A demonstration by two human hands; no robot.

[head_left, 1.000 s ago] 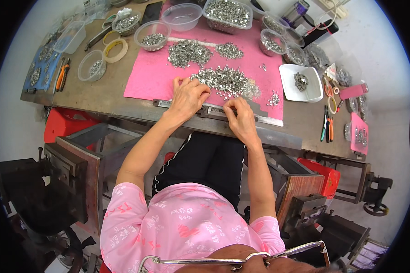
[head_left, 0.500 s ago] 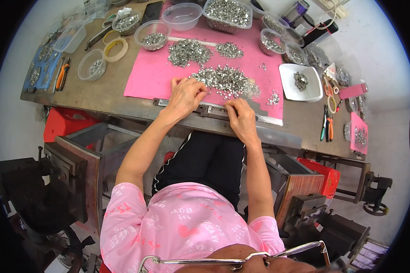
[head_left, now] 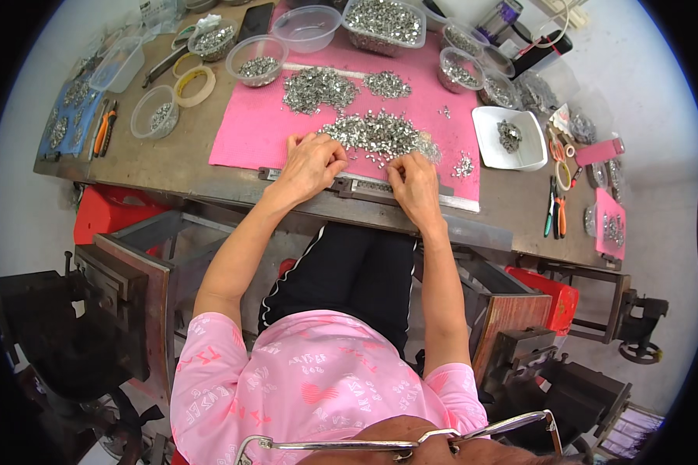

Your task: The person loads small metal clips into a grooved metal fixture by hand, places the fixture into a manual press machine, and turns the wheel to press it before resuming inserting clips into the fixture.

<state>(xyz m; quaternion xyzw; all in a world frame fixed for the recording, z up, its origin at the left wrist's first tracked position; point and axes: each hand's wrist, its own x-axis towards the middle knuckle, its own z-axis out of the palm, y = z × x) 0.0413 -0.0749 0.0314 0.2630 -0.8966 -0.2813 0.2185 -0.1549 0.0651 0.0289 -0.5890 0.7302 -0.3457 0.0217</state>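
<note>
Left bare hand (head_left: pixel 310 167) and right bare hand (head_left: pixel 417 188) at long dark-grey metal bar (head_left: pixel 367 190), along near edge of pink textured mat (head_left: pixel 240 139). Fingers curled toward thumbs; can't tell if pinching anything. Small shiny silver metal pieces (head_left: pixel 374 133) heaped just beyond; brushing knuckles could scatter them, wrist bump could shift bar.

A workshop, this — heaps of metal bits (head_left: pixel 376 133) and pliers (head_left: pixel 561 221) across the desk (head_left: pixel 182 155), vise-like iron fixtures (head_left: pixel 116 291) below it.

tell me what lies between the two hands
Between the left hand and right hand, the head view shows a dark metal bar and scattered silver pieces on pink cloth.
</note>
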